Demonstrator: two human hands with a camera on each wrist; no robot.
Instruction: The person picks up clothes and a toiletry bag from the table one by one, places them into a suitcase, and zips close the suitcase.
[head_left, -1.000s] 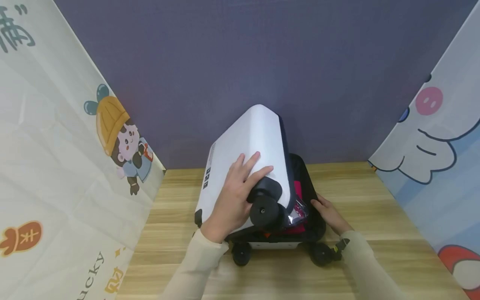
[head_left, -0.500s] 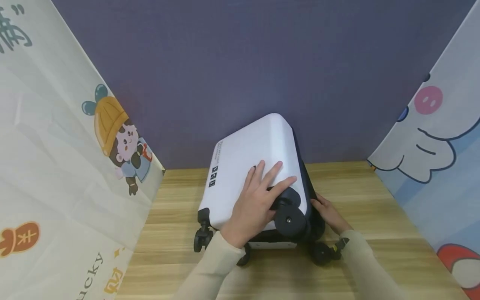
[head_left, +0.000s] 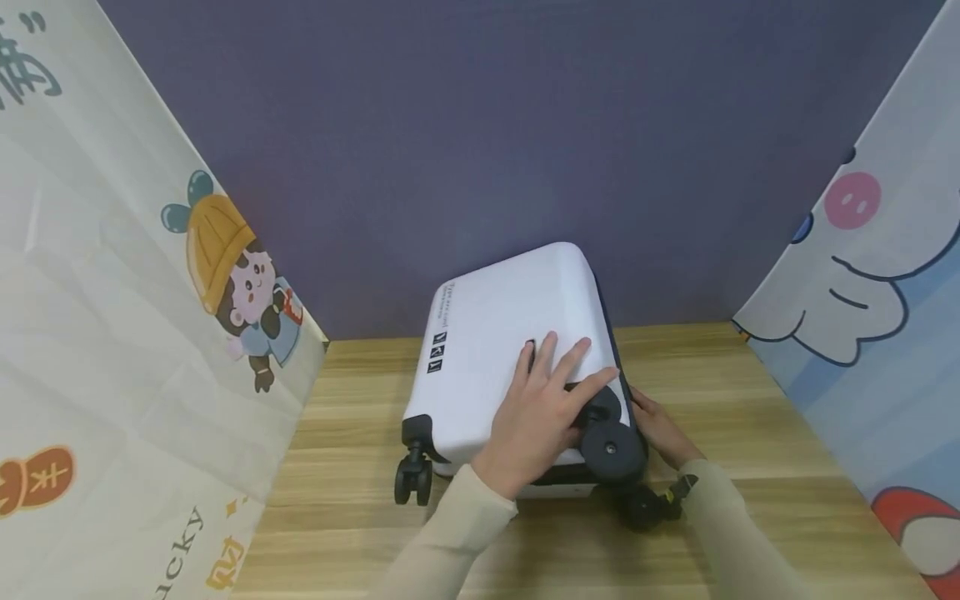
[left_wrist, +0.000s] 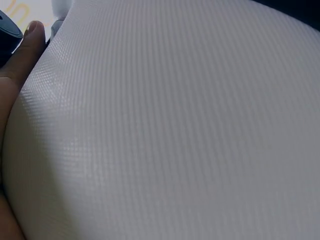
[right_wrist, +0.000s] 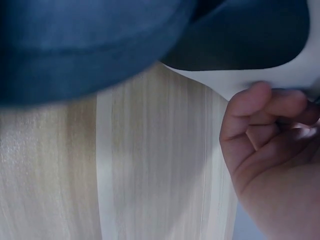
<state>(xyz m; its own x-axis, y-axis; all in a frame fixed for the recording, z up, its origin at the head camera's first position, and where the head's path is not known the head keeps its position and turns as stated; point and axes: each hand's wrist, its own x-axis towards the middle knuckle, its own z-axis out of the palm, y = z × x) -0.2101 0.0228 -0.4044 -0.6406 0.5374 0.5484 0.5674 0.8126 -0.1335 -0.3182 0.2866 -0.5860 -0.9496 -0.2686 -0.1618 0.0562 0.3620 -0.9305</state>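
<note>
A white hard-shell suitcase (head_left: pixel 495 333) lies flat on the wooden table, its lid nearly down on the lower half. My left hand (head_left: pixel 536 417) presses on the lid's near right corner with spread, straight fingers, beside a black wheel (head_left: pixel 613 450). In the left wrist view, the ribbed white shell (left_wrist: pixel 175 120) fills most of the picture, with a finger (left_wrist: pixel 25 55) at its left edge. My right hand (head_left: pixel 667 429) holds the lower half's right side. The right wrist view shows its curled fingers (right_wrist: pixel 250 102) against the white shell. The suitcase's contents are hidden.
The table (head_left: pixel 352 417) extends on both sides of the suitcase. A dark blue wall (head_left: pixel 487 125) stands right behind it. Printed white cloth hangs at left (head_left: pixel 97 292) and right (head_left: pixel 862 317). Another wheel (head_left: pixel 414 477) juts out at the suitcase's near left corner.
My left hand has moved right and down with the lid, which has tipped from raised to nearly level. The pink contents have gone out of sight. My right hand has stayed at the side.
</note>
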